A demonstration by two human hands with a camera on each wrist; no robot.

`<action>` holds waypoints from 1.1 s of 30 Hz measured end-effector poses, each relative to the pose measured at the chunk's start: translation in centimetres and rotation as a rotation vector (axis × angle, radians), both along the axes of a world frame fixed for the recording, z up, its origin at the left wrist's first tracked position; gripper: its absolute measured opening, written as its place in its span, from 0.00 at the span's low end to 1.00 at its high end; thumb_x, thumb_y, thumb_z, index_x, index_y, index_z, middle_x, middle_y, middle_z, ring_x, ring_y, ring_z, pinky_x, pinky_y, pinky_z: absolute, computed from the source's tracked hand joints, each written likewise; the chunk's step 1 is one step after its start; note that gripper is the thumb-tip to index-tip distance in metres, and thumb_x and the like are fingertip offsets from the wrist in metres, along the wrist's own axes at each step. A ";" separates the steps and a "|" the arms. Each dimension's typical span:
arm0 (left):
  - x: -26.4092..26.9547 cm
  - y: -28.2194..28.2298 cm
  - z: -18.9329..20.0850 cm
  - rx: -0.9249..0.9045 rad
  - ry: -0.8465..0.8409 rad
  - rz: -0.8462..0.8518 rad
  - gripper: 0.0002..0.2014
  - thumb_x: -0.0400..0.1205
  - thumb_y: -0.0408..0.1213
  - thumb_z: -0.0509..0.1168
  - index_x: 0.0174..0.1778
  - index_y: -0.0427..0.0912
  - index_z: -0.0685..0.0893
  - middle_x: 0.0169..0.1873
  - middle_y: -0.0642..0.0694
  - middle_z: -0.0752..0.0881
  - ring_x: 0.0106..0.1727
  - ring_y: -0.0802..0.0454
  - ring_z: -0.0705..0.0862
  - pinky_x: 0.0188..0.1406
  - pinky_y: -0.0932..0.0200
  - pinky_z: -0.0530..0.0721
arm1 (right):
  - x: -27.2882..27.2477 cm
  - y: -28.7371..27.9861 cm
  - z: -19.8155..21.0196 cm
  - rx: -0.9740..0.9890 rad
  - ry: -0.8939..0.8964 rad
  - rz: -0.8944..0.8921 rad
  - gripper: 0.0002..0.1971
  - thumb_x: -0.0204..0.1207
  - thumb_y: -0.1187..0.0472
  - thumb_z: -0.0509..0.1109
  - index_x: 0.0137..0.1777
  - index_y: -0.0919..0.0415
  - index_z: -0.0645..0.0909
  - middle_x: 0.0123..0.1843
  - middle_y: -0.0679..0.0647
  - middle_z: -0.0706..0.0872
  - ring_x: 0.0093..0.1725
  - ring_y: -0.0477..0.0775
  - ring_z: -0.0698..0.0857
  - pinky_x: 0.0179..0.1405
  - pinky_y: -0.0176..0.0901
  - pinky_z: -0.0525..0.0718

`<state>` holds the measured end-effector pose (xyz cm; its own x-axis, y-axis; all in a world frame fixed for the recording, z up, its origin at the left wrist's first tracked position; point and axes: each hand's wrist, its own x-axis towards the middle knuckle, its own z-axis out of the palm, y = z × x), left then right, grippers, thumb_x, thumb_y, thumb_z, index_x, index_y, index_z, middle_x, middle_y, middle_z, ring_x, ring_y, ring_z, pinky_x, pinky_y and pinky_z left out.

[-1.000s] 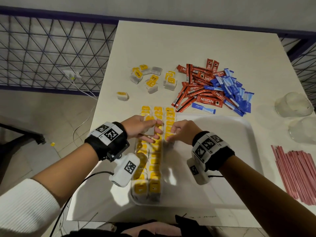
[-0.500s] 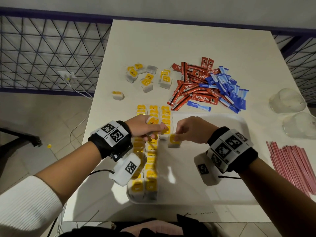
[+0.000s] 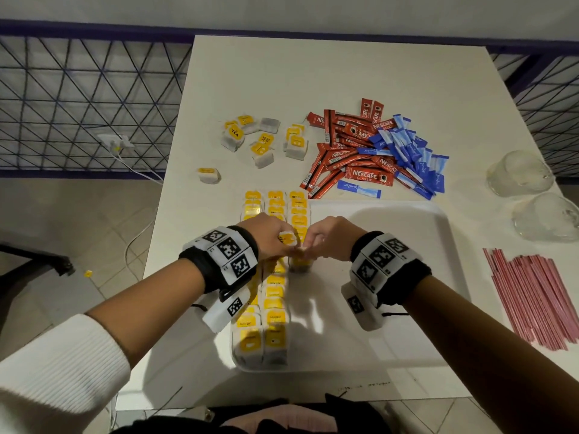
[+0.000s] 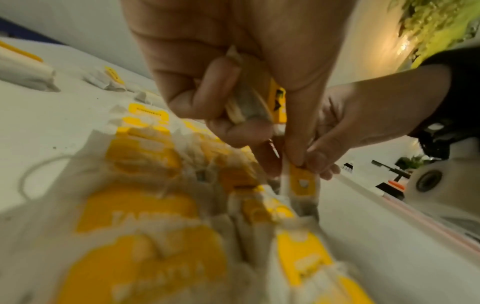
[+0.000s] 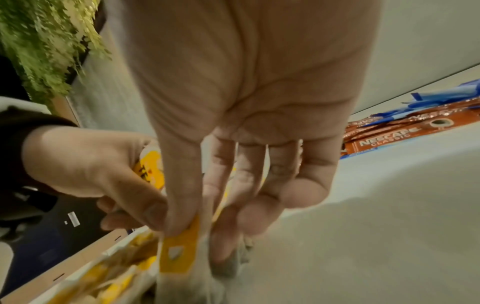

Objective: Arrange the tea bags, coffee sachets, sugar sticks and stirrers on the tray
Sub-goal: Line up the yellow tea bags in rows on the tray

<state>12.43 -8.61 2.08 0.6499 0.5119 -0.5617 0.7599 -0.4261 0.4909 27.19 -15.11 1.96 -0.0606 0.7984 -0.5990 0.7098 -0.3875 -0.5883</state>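
The white desk [image 3: 329, 76] fills most of the head view, and the white tray [image 3: 407, 277] lies on its near half, reaching from the centre toward 4 o'clock. Along the tray's left side stand the rows of yellow-tagged tea bags [image 3: 275, 308], packed upright from 12 o'clock of the hands down to the near rim at 6 o'clock. At 3 o'clock on the desk, right of the tray and apart from it, lies the bundle of pink stirrers [image 3: 532, 296], and at 2 o'clock stand two clear glasses [image 3: 517, 177]. Beyond the tray at 1 o'clock sits a mixed heap of red Nescafe coffee sachets [image 3: 351, 151] with blue sugar sticks [image 3: 410, 151] overlapping its right side. At 11 o'clock a loose scatter of tea bags [image 3: 263, 139] lies on the bare desk. The left hand [image 3: 266, 236] and right hand [image 3: 329, 238] meet over the tray at the third row. The left hand's grip is closed round a spare tea bag [image 4: 249, 107] held in curled fingers against the palm, while its thumb reaches down beside the other hand. The right hand's grip pinches the top of one upright tea bag [image 5: 179, 253] between thumb and fingers, its lower end on the tray floor at the near end of the short third row.
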 end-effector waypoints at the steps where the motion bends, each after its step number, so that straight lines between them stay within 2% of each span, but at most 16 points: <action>1: 0.2 0.2 -0.2 0.034 0.030 -0.015 0.15 0.77 0.54 0.66 0.55 0.51 0.85 0.56 0.49 0.84 0.58 0.50 0.81 0.62 0.52 0.78 | 0.0 0.1 -0.2 -0.001 -0.027 -0.013 0.04 0.74 0.61 0.72 0.40 0.59 0.81 0.31 0.45 0.77 0.34 0.43 0.76 0.33 0.29 0.72; 3: 0.6 0.4 -0.3 0.091 0.085 -0.026 0.17 0.78 0.54 0.65 0.60 0.52 0.83 0.64 0.49 0.82 0.63 0.48 0.79 0.64 0.49 0.78 | 0.2 0.4 -0.7 0.005 -0.051 -0.045 0.06 0.73 0.59 0.74 0.43 0.61 0.82 0.31 0.46 0.76 0.37 0.46 0.76 0.34 0.29 0.70; 5: 0.9 0.6 -0.3 0.114 0.109 -0.013 0.18 0.79 0.54 0.64 0.62 0.52 0.81 0.65 0.48 0.81 0.63 0.48 0.80 0.63 0.51 0.78 | 0.3 0.7 -1.0 0.011 -0.073 -0.053 0.11 0.72 0.58 0.75 0.49 0.65 0.83 0.34 0.48 0.77 0.41 0.48 0.76 0.35 0.28 0.69; 8: 1.0 0.6 -0.3 0.126 0.121 0.003 0.17 0.80 0.54 0.63 0.61 0.51 0.82 0.62 0.48 0.82 0.60 0.48 0.81 0.60 0.51 0.80 | 0.3 0.8 -1.4 -0.031 -0.077 -0.074 0.08 0.72 0.58 0.75 0.37 0.58 0.79 0.35 0.49 0.80 0.33 0.45 0.77 0.31 0.27 0.72; 9: 0.9 0.6 -0.5 0.124 0.125 0.009 0.18 0.79 0.54 0.63 0.62 0.52 0.82 0.61 0.48 0.83 0.60 0.48 0.81 0.60 0.51 0.80 | 0.3 0.9 -1.5 -0.038 -0.077 -0.091 0.11 0.72 0.59 0.75 0.34 0.54 0.75 0.33 0.49 0.80 0.30 0.42 0.76 0.26 0.26 0.72; 12: 0.5 0.7 -0.6 0.096 0.093 0.070 0.15 0.78 0.55 0.65 0.57 0.54 0.81 0.57 0.47 0.84 0.58 0.47 0.82 0.58 0.51 0.80 | 0.1 0.9 -1.7 -0.052 -0.060 -0.171 0.13 0.72 0.59 0.74 0.31 0.53 0.73 0.28 0.47 0.78 0.26 0.42 0.76 0.13 0.22 0.68; 14: 0.2 0.8 -0.5 0.073 0.040 0.151 0.14 0.77 0.55 0.65 0.52 0.52 0.79 0.55 0.46 0.83 0.57 0.45 0.81 0.57 0.52 0.79 | 0.0 0.9 -1.7 -0.048 -0.060 -0.192 0.13 0.72 0.59 0.73 0.31 0.53 0.72 0.27 0.48 0.78 0.27 0.43 0.76 0.10 0.22 0.66; 17: -0.2 0.9 0.1 0.063 -0.044 0.227 0.15 0.80 0.48 0.65 0.58 0.45 0.78 0.56 0.44 0.82 0.59 0.43 0.80 0.52 0.60 0.74 | 0.0 0.7 -1.7 -0.056 -0.040 -0.210 0.13 0.74 0.59 0.70 0.31 0.53 0.71 0.26 0.47 0.78 0.27 0.43 0.76 0.10 0.22 0.67; 20: -0.6 0.8 0.4 0.057 -0.101 0.283 0.10 0.80 0.41 0.66 0.54 0.43 0.76 0.44 0.49 0.78 0.49 0.48 0.77 0.42 0.66 0.66 | -0.1 0.4 -1.5 -0.088 0.021 -0.251 0.12 0.75 0.61 0.70 0.33 0.55 0.71 0.27 0.48 0.79 0.26 0.42 0.77 0.10 0.23 0.67; 22: -0.9 0.6 0.5 0.030 -0.116 0.312 0.08 0.81 0.40 0.65 0.52 0.42 0.76 0.40 0.50 0.79 0.46 0.49 0.76 0.39 0.66 0.66 | -0.1 0.2 -1.2 -0.084 0.045 -0.268 0.13 0.74 0.61 0.71 0.33 0.55 0.71 0.27 0.48 0.79 0.26 0.42 0.77 0.11 0.24 0.68; 24: -1.1 0.6 0.6 -0.023 -0.122 0.330 0.09 0.82 0.42 0.64 0.52 0.41 0.79 0.41 0.44 0.85 0.44 0.47 0.81 0.42 0.63 0.73 | 0.0 0.1 -0.7 -0.050 0.032 -0.267 0.13 0.75 0.58 0.71 0.32 0.54 0.71 0.28 0.48 0.80 0.27 0.43 0.76 0.15 0.27 0.70; 26: -1.2 0.6 0.8 -0.048 -0.136 0.347 0.06 0.82 0.43 0.64 0.43 0.45 0.79 0.36 0.46 0.84 0.40 0.48 0.81 0.40 0.63 0.73 | 0.3 0.1 -0.2 0.009 0.053 -0.306 0.12 0.74 0.57 0.71 0.34 0.53 0.71 0.31 0.49 0.81 0.28 0.45 0.77 0.19 0.29 0.70; 27: -1.1 0.5 0.8 -0.048 -0.143 0.361 0.07 0.81 0.44 0.65 0.43 0.45 0.80 0.36 0.46 0.82 0.42 0.47 0.80 0.40 0.62 0.71 | 0.5 0.0 0.1 0.039 0.087 -0.328 0.11 0.74 0.58 0.71 0.35 0.52 0.71 0.32 0.50 0.81 0.28 0.45 0.77 0.20 0.30 0.71; 29: -0.9 0.5 0.7 -0.050 -0.197 0.393 0.14 0.78 0.45 0.68 0.47 0.35 0.83 0.41 0.43 0.80 0.47 0.45 0.78 0.47 0.58 0.72 | 0.7 -0.2 0.9 0.078 0.181 -0.334 0.09 0.74 0.59 0.71 0.38 0.51 0.73 0.33 0.51 0.80 0.30 0.46 0.78 0.23 0.31 0.73; 32: -0.4 0.3 0.7 -0.076 -0.325 0.383 0.19 0.75 0.42 0.72 0.43 0.25 0.83 0.47 0.34 0.80 0.50 0.38 0.79 0.55 0.49 0.75 | 0.5 -0.6 2.0 0.116 0.296 -0.332 0.04 0.75 0.58 0.71 0.44 0.53 0.77 0.33 0.49 0.81 0.31 0.46 0.79 0.27 0.34 0.75; 33: -0.3 0.3 0.8 -0.096 -0.341 0.377 0.19 0.74 0.42 0.72 0.40 0.24 0.82 0.44 0.34 0.79 0.47 0.39 0.78 0.54 0.48 0.74 | 0.5 -0.7 2.1 0.146 0.304 -0.338 0.05 0.75 0.58 0.71 0.47 0.55 0.78 0.33 0.49 0.81 0.31 0.46 0.79 0.26 0.32 0.75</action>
